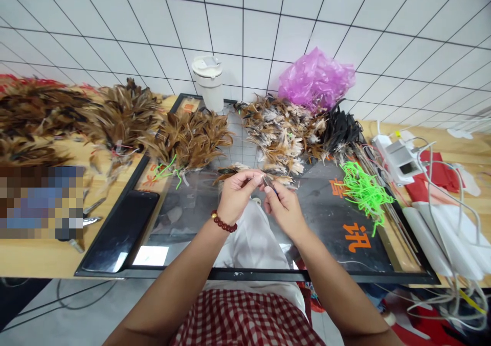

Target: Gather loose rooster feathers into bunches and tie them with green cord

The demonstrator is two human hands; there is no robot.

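My left hand (240,192), with a dark red bead bracelet (224,222) at the wrist, is closed in a pinch. Brown feathers (232,171) stick out behind its fingers, their quill ends at the fingertips. Close beside it, my right hand (284,205) is closed around a thin dark metal tool (271,186), whose kind I cannot make out. Both sets of fingertips meet above the glass-topped black frame (215,274). Just beyond the hands lies a heap of brown and white feathers (282,136), with a brown feather pile (192,139) to its left.
Bright green ties (364,190) and black feathers (341,131) lie to the right, near a white power strip (397,157) with cables. A white lidded cup (210,83) and pink plastic bag (316,77) stand behind. A black phone (121,231) lies left, beyond it more feathers (125,113).
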